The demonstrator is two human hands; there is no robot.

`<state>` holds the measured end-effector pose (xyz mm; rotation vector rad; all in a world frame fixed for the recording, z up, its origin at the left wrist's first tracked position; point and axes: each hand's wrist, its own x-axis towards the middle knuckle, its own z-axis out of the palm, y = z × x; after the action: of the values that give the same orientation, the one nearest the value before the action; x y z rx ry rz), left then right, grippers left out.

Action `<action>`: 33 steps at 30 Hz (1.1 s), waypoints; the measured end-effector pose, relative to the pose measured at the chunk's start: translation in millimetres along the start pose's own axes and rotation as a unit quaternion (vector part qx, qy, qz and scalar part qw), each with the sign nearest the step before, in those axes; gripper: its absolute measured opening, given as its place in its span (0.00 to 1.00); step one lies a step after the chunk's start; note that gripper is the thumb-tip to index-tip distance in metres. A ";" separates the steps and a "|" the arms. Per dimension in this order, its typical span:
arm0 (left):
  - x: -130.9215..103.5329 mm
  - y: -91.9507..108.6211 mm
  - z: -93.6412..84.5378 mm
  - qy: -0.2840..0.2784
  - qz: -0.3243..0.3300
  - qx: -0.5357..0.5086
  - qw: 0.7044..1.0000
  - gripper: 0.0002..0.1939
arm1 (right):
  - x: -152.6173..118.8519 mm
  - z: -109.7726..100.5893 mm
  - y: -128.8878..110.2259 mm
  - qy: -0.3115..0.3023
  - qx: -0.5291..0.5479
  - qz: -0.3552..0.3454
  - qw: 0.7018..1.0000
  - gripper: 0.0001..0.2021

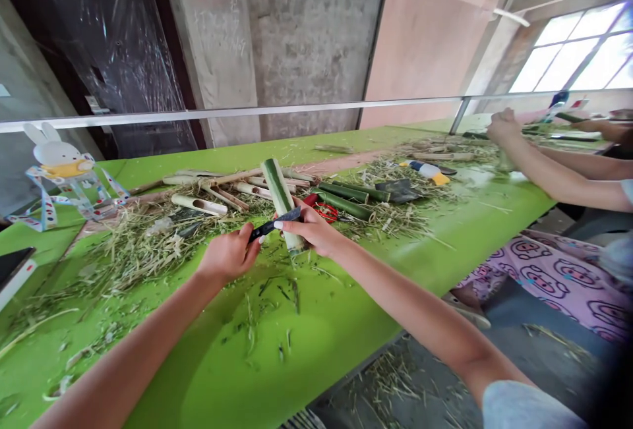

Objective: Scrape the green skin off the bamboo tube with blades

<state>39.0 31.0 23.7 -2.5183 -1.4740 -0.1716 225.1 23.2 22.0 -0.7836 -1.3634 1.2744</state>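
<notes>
My left hand (226,254) is closed round the black handle of a knife (284,218). The blade points right and lies across a piece of bamboo (277,185), which stands tilted on the green table, partly peeled to pale wood. My right hand (312,228) grips the bamboo from its right side, the thumb lying by the blade. Just behind that hand is a red-handled tool (326,211), partly hidden. Several green bamboo pieces (346,200) lie to its right. Split pale bamboo pieces (200,205) rest on shavings to the left.
Shavings (148,251) cover much of the green table (316,350). A rabbit-shaped bottle (62,159) with a strap stands at left, near a dark-screened device (14,271). A white-and-yellow item (428,171) lies at right. A metal rail (297,108) runs behind. Another person's hands (504,131) work at far right.
</notes>
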 end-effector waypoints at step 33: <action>-10.3 0.3 -5.2 -0.050 0.069 -0.074 0.994 0.19 | -5.2 -5.9 -3.3 -0.029 -0.091 -0.053 0.994 0.33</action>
<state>34.3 20.8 26.5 -2.7748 -1.3622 -0.1397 232.5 19.1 23.0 -0.7905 -1.5643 1.1086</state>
